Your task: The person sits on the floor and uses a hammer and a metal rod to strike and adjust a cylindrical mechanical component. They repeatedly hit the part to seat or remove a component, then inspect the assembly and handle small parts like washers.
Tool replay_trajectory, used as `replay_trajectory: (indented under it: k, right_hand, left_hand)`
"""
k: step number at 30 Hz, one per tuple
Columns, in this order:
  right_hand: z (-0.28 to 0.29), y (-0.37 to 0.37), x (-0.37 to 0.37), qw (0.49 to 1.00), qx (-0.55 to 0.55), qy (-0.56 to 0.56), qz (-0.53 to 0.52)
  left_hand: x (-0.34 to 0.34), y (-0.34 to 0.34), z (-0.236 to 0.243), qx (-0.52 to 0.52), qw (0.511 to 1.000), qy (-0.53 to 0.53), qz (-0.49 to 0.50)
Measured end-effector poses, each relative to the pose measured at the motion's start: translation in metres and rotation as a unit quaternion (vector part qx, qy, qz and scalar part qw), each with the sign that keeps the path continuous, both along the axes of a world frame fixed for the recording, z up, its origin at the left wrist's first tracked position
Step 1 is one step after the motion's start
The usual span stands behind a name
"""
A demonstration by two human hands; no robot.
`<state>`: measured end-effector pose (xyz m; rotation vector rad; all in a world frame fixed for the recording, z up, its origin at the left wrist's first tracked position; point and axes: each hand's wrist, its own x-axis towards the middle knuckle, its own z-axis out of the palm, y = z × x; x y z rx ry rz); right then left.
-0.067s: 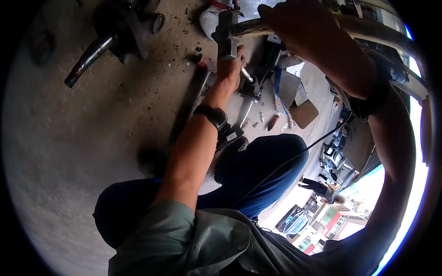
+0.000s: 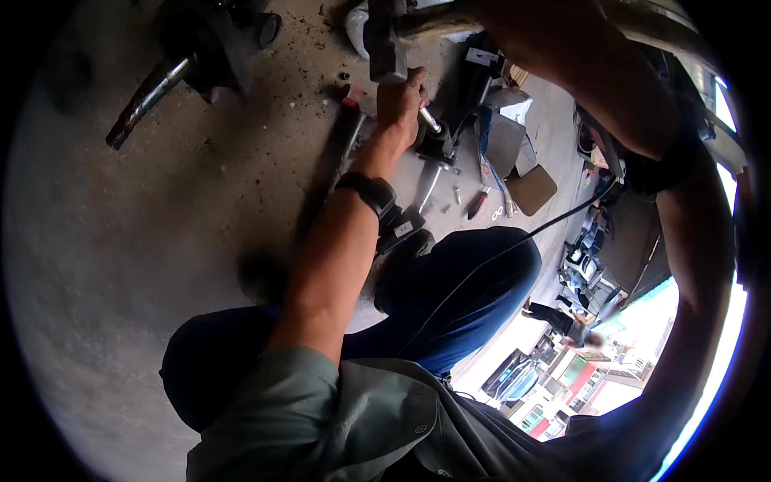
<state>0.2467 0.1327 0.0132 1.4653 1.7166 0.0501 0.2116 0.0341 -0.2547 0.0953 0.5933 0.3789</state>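
Note:
A heavy hammer (image 2: 386, 50) with a grey metal head and a wooden handle is in my right hand (image 2: 522, 22), at the upper edge of the picture. The fingers wrap the handle and are partly cut off by the frame. Just below the hammer head in the picture, my left hand (image 2: 397, 103) is closed round a shiny metal rod (image 2: 430, 120). The rod's lower end meets a dark metal part (image 2: 436, 145) on the floor. Whether the hammer head touches the hand or rod is hard to tell.
A dark machine part with a shaft (image 2: 165, 84) lies at the upper left. A red-ended tube (image 2: 350, 120) is beside my left wrist. Right of my knee lie a red-handled screwdriver (image 2: 477, 204) and an opened carton (image 2: 532, 191). A person (image 2: 562, 323) is farther off.
The hammer head has shifted a little up and left in the picture, along with my right hand. My left hand keeps its hold on the rod. The whole view has shifted slightly.

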Motion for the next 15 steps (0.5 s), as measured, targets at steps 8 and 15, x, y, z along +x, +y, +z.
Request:
replay_trajectory:
  k: [8,15]
  right_hand:
    - [-0.022,-0.034,0.007,0.999,0.023,0.039,-0.019]
    - [0.012,0.017,-0.002,0.987,0.127,-0.003,0.097]
  left_hand:
    - [0.011,0.003,0.000,0.058,0.997,-0.037,-0.022]
    - [0.013,-0.004,0.006,0.118,0.993,0.011,-0.029]
